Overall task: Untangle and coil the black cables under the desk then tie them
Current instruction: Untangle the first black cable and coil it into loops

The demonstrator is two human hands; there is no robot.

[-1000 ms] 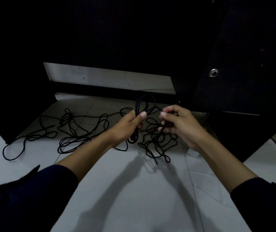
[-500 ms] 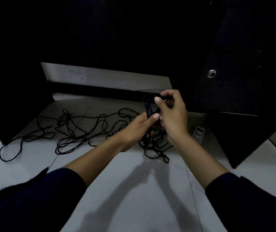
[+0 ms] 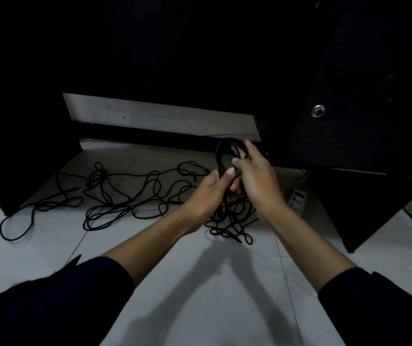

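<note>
Item: black cable coil (image 3: 221, 156), held in both hands under the desk.
Left hand (image 3: 208, 193) grips the coil's lower part, thumb pressed along it; right hand (image 3: 256, 178) has fingers curled over the top loops — probably pinching them, though the light is poor. Loose cable (image 3: 125, 196) sprawls left across pale floor tiles (image 3: 200, 283), between dark desk panels (image 3: 374, 121); power strip (image 3: 297, 198) to the right.
</note>
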